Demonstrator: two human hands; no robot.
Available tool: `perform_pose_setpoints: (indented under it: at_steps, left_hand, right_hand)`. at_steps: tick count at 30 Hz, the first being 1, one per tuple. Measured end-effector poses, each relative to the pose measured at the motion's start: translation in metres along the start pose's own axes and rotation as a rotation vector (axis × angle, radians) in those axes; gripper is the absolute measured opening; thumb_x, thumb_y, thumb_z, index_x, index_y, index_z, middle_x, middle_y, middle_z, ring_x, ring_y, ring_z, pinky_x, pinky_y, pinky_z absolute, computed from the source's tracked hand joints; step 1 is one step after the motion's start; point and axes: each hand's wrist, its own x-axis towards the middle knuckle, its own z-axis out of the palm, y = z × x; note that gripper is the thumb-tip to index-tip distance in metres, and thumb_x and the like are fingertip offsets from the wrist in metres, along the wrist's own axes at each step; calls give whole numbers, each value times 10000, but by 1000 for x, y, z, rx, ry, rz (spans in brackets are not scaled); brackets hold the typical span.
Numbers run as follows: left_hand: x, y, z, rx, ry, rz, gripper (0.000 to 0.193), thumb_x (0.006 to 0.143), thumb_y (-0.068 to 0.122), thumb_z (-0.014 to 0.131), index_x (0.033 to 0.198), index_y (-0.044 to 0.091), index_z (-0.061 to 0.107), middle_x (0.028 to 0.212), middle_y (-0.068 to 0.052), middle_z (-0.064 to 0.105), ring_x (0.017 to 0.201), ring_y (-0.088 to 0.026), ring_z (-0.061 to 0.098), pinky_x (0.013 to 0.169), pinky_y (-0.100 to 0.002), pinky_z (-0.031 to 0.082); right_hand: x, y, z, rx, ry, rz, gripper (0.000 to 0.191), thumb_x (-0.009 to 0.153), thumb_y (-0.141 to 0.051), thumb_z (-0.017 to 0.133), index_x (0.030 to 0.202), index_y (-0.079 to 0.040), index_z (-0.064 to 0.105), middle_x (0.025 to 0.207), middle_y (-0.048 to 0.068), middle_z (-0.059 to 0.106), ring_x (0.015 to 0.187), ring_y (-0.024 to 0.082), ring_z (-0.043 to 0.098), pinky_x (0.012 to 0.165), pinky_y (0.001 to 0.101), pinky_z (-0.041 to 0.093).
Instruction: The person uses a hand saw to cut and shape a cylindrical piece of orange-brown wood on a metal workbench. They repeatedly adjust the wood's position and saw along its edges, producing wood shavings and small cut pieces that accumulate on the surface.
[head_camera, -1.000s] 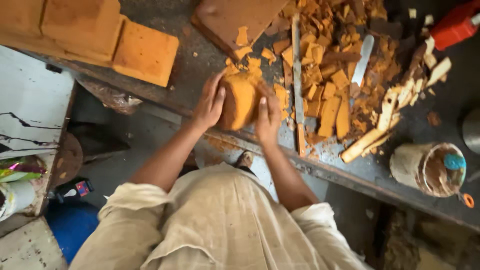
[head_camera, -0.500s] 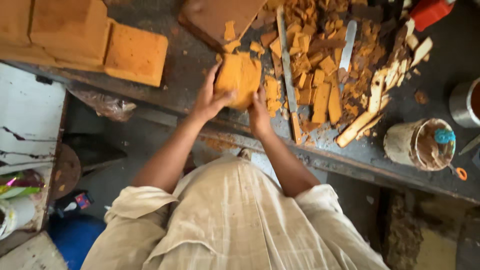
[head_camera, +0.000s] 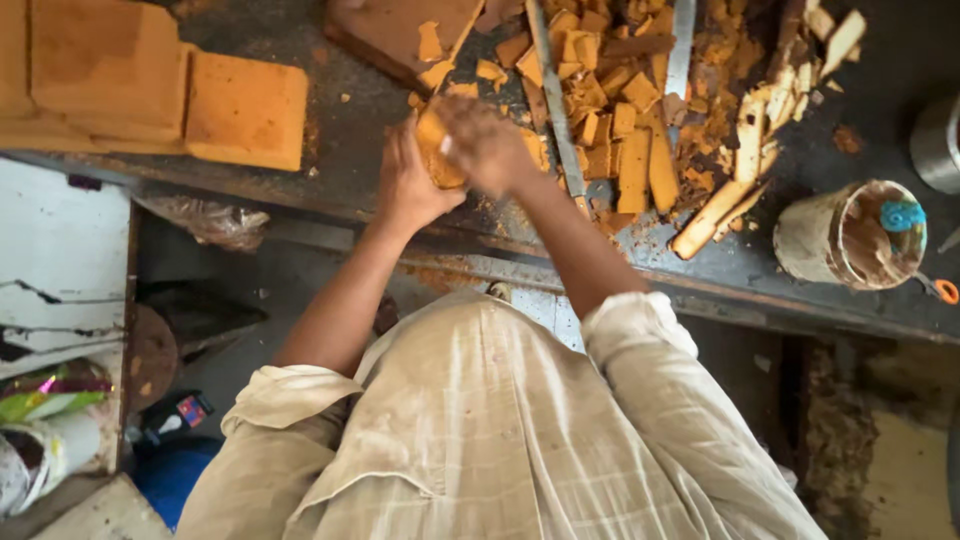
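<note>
An orange lump of soft block material (head_camera: 437, 152) is pressed between my two hands above the dark worktop (head_camera: 340, 140). My left hand (head_camera: 408, 185) cups it from the left and below. My right hand (head_camera: 485, 140) covers it from the right and top, blurred by motion. Most of the lump is hidden by my fingers. A brown wooden board (head_camera: 395, 35) lies just beyond my hands. To the right is a heap of cut orange pieces (head_camera: 620, 120) with a long metal blade (head_camera: 552, 95) lying across it.
Large orange slabs (head_camera: 150, 85) are stacked at the far left of the worktop. A dirty round tub with a blue object inside (head_camera: 850, 235) stands at the right, a metal container (head_camera: 938, 145) behind it. Pale offcut strips (head_camera: 745, 170) lie near the heap. Clutter sits on the floor at left.
My hands have lifted the orange lump off the worktop and turned it on edge; the right hand has moved over its top. The view has shifted slightly.
</note>
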Motion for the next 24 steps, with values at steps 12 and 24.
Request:
perform_pose_setpoints:
  at_steps: [12, 24]
  left_hand:
    - [-9, 28, -12, 160, -24, -156, 1355, 644, 476, 961, 1619, -6, 152, 1497, -363, 376, 1336, -517, 428, 1139, -577, 386]
    - [43, 40, -3, 272, -165, -212, 1314, 598, 553, 959, 1509, -82, 255, 1469, -311, 409, 1318, -477, 426, 1073, -648, 353]
  right_hand:
    - [-106, 80, 22, -183, 317, 608, 650, 785, -397, 768, 1267, -10, 569, 1237, 252, 617, 1118, 452, 609, 915, 498, 537]
    - [-159, 78, 15, 445, 455, 670, 355, 926, -67, 597, 1278, -93, 637, 977, 185, 722, 905, 364, 712, 826, 486, 567]
